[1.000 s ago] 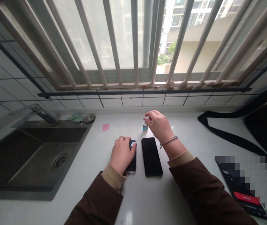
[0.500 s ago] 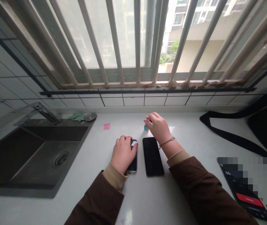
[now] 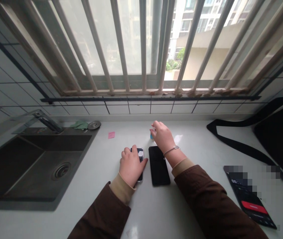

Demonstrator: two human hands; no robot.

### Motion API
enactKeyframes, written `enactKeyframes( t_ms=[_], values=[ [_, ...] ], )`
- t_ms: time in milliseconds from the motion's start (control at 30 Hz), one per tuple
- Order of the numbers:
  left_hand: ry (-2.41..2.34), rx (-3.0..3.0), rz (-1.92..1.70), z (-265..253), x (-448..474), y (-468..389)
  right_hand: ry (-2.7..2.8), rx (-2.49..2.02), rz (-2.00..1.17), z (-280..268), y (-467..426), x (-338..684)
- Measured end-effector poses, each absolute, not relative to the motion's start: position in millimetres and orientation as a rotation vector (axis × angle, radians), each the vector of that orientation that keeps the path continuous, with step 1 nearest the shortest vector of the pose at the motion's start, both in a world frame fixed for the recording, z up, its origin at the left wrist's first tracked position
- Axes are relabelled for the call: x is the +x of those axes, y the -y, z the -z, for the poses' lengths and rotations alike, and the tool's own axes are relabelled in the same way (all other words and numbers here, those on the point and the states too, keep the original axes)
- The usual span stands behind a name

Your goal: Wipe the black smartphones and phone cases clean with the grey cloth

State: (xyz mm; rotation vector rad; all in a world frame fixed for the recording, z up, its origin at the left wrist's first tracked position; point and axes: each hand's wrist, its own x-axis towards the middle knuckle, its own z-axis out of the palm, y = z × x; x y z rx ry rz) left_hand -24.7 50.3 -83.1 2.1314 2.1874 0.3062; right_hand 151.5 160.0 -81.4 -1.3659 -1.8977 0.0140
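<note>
My left hand lies over a phone with a clear edge, fingers spread and the thumb out past its right side; the palm hides much of the phone. My right hand is closed at the top of a small container that shows a bit of blue. Its fingers cover most of that container, so its exact kind cannot be told. Between the hands a larger black phone lies flat, screen dark, partly under the right wrist.
A pink sticky note lies left of the hands. Further left is a dark sink with a faucet, a green cloth and a metal strainer. At right are a lit phone and a black bag strap.
My left thumb has moved off the phone's screen to its right side, and the fingers have spread a little. My right fingers stay at the small container, which is now more hidden.
</note>
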Motion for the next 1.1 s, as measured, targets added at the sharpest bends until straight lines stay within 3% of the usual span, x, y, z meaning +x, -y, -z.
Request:
enactKeyframes(
  t_ms=[367, 467, 600, 667, 867, 967, 1100],
  values=[
    [-2.126, 1.939, -0.514, 79, -29, -59, 1.792, -1.276, -0.004, 49, -117, 153],
    [-1.947, 1.791, -0.67, 80, -33, -63, 1.659, -1.44, -0.362, 54, -82, 151],
    [-1.656, 1.468, -0.866, 90, -37, -66, 1.464, -1.43, -1.398, 76, -45, 142],
    [-1.571, 1.333, -0.962, 95, -35, -67, 1.247, -1.283, -1.687, 84, -35, 136],
    [-1.295, 0.95, -1.193, 88, -23, -64, 0.898, -1.171, -1.835, 86, -27, 127],
    [-0.989, 0.706, -1.171, 80, -19, -62, 0.786, -1.156, -1.835, 86, -29, 130],
    [-0.925, 0.553, -1.178, 78, -19, -62, 0.765, -1.134, -1.851, 85, -28, 136]
  ],
)
